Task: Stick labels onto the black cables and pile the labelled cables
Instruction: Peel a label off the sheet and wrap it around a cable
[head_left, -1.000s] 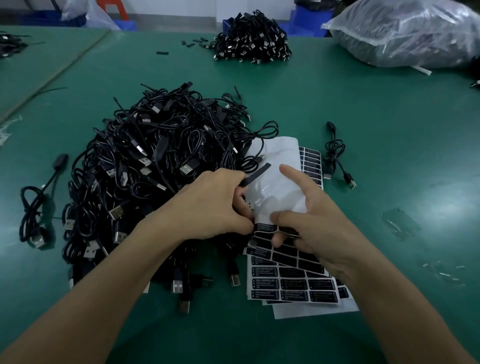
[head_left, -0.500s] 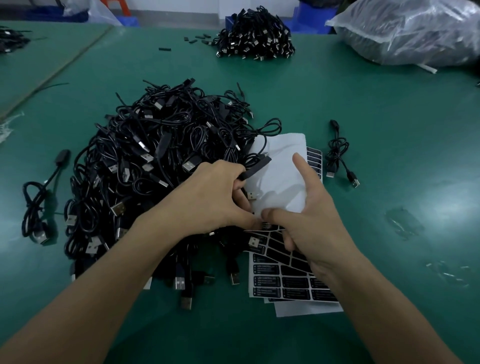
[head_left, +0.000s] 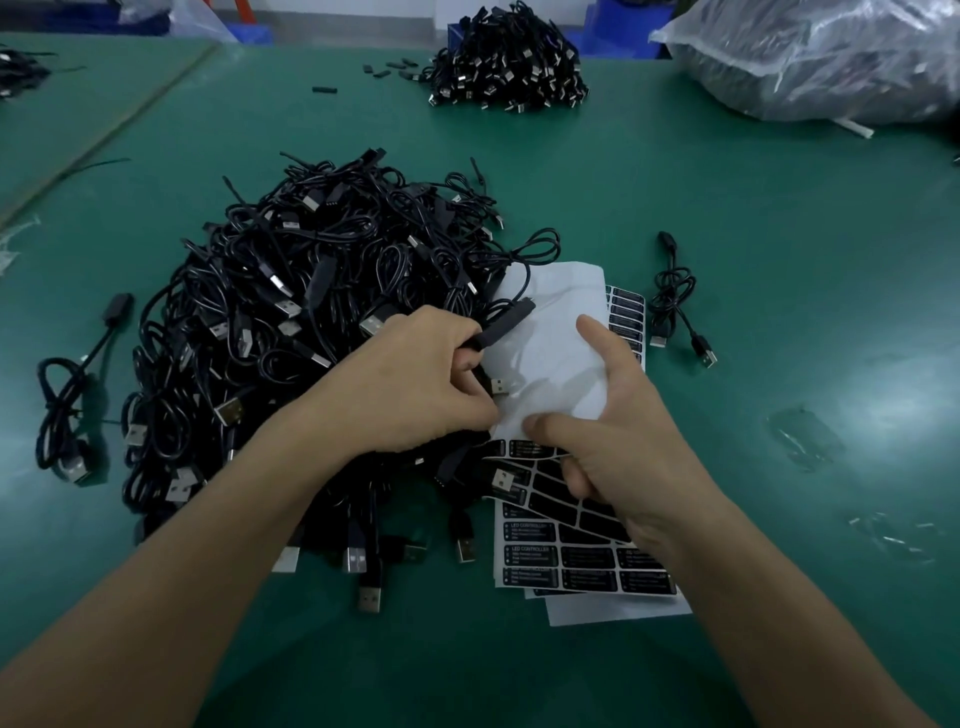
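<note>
A big heap of black cables (head_left: 311, 322) with USB plugs covers the middle of the green table. My left hand (head_left: 415, 384) grips one black cable by its slim controller block (head_left: 504, 327), which sticks out up and to the right. My right hand (head_left: 618, 431) rests on the label sheets (head_left: 566, 561); its thumb and fingers pinch the sheet's edge by a row of black labels, index finger raised. The sheet's white backing (head_left: 550, 332) curls up behind my hands. A single coiled cable (head_left: 675, 301) lies to the right of the sheets.
A second pile of cables (head_left: 509, 62) sits at the far middle. A clear plastic bag (head_left: 831, 57) of stock fills the far right corner. One loose cable (head_left: 67, 395) lies at the left. Scraps of clear film (head_left: 805, 436) lie on the table at the right.
My right hand slid up the sheet towards my left hand, its thumb now at the top row of labels. My left hand keeps its grip on the cable.
</note>
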